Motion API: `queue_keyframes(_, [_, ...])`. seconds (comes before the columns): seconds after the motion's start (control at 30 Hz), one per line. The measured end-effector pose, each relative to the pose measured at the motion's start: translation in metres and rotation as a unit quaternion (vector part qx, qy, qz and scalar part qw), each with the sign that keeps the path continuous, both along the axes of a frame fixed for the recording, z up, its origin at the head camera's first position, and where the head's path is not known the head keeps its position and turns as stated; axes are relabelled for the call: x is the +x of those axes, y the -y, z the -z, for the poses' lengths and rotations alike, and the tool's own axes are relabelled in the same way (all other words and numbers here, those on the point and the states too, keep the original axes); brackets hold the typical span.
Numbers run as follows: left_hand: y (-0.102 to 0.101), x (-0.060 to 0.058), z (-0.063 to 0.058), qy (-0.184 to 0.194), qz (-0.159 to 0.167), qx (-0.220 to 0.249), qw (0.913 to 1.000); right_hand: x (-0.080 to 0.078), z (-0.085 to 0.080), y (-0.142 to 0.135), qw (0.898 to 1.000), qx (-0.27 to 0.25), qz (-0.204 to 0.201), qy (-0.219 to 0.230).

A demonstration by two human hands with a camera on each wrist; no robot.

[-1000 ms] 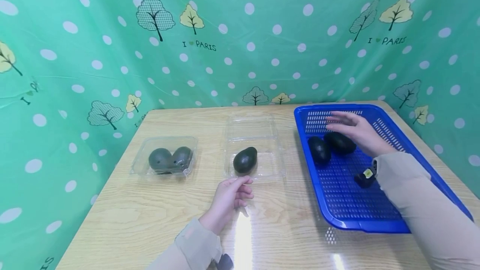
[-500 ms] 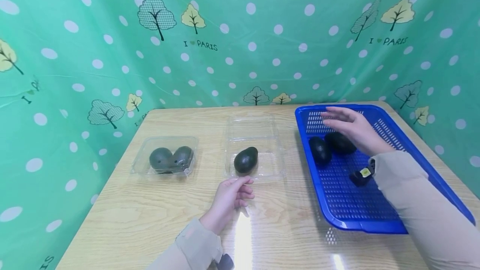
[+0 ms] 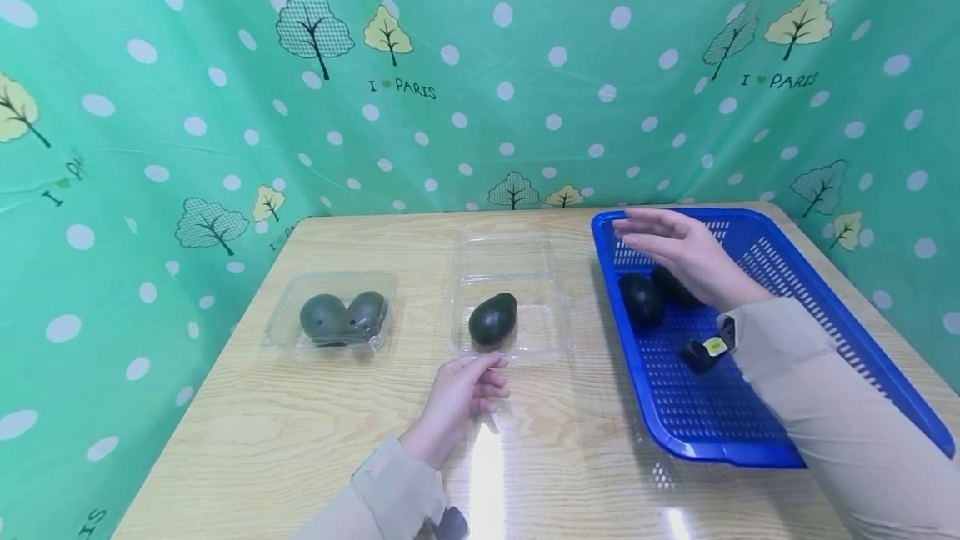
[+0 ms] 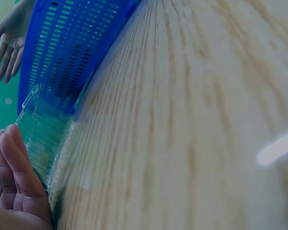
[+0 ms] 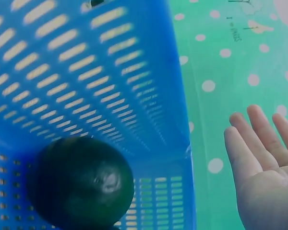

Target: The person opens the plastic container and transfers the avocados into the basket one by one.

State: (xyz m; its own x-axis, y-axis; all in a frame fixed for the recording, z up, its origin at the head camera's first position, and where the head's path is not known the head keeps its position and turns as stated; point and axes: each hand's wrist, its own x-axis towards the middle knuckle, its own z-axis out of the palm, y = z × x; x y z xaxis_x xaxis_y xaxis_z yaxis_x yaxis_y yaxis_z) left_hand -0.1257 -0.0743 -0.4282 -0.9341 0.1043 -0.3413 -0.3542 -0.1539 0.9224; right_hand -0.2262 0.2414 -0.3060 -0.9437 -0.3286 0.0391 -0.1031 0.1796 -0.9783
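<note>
My left hand (image 3: 457, 394) rests at the front edge of a clear plastic clamshell box (image 3: 543, 332), fingertips at or very near its rim; contact cannot be told. The box lies open, its lid folded back, and holds one dark avocado (image 3: 492, 320). Over the back left of a blue plastic basket (image 3: 660, 447), my right hand (image 3: 693, 261) hovers with fingers extended and nothing in them. Inside the basket lie two avocados, the left one (image 3: 641, 300) in plain sight, the other partly covered by the hand. The right wrist view shows one avocado (image 5: 81, 184) up close.
A closed clear clamshell box (image 3: 288, 332) with two avocados (image 3: 322, 319) sits on the left of the wooden table (image 3: 300, 440). Behind the table hangs a green dotted curtain (image 3: 480, 148). The basket's raised rim borders the right side.
My right hand has moved left and slightly upward above the basket, toward its left rim. The left hand, the boxes and the avocados stay where they were.
</note>
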Motion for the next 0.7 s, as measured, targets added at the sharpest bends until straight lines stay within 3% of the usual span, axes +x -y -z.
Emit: queue_keyframes(0.7, [-0.002, 0.000, -0.001, 0.008, -0.012, 0.008, 0.9999, -0.004, -0.023, 0.028, 0.999, 0.020, -0.040, 0.031])
